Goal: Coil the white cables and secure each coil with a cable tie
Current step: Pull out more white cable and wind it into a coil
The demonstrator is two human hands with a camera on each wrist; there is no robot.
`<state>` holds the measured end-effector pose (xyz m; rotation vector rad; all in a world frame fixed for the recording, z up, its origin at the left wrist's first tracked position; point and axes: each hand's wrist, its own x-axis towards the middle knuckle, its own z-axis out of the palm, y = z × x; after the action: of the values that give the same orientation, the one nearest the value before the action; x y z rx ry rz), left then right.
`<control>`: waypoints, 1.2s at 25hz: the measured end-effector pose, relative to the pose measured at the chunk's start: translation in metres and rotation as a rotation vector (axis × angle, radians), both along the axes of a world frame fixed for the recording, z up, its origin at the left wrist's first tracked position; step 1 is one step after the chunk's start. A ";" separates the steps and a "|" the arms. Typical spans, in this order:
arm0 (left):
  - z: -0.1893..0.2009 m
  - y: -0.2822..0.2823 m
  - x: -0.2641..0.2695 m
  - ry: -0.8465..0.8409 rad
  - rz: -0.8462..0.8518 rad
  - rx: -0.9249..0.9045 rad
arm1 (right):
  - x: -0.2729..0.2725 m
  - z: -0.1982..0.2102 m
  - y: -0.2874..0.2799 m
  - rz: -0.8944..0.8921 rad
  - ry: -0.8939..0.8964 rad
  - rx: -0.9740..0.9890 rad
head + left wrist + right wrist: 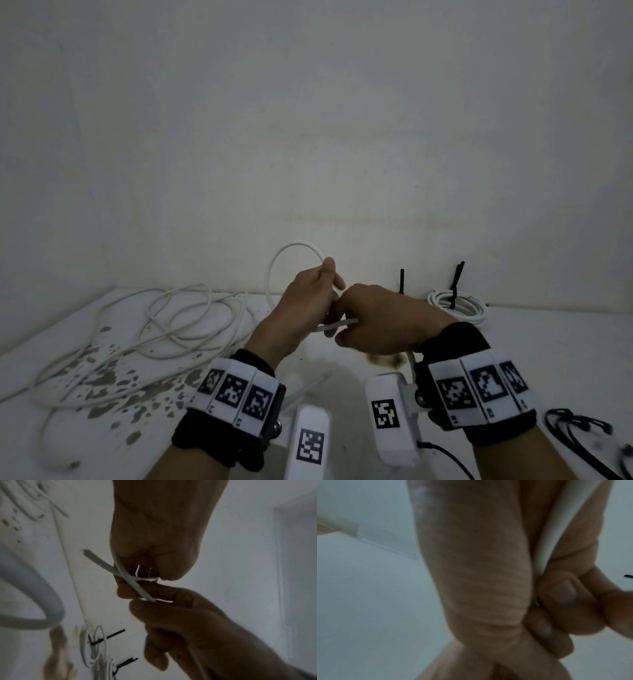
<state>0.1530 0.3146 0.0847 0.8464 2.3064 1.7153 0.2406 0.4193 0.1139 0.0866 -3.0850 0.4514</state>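
While my left hand [310, 296] pinches the first loop of white cable [291, 247] above the table [548, 342] and my right hand [380, 318] grips its tail, any slackening could spring the coil open

White table [534, 346] with loose white cables [178, 322], tied coil [459, 306].

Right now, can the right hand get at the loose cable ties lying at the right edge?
Probably not yet: the right hand pinches the white cable together with the left hand; the black ties lie unobstructed.
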 end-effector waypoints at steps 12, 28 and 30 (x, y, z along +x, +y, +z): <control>0.007 -0.016 0.006 -0.198 -0.398 -0.053 | 0.024 0.023 0.043 -0.189 0.340 -0.658; 0.018 -0.043 -0.019 -0.756 -0.615 0.552 | -0.024 -0.024 0.037 -0.477 0.732 -0.486; 0.019 -0.050 -0.028 -0.727 -0.592 0.667 | -0.028 -0.032 0.039 -0.417 0.596 -0.602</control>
<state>0.1254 0.2649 0.1037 0.7038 0.9130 2.0224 0.2128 0.4581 0.0821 -0.3546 -2.1993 1.0595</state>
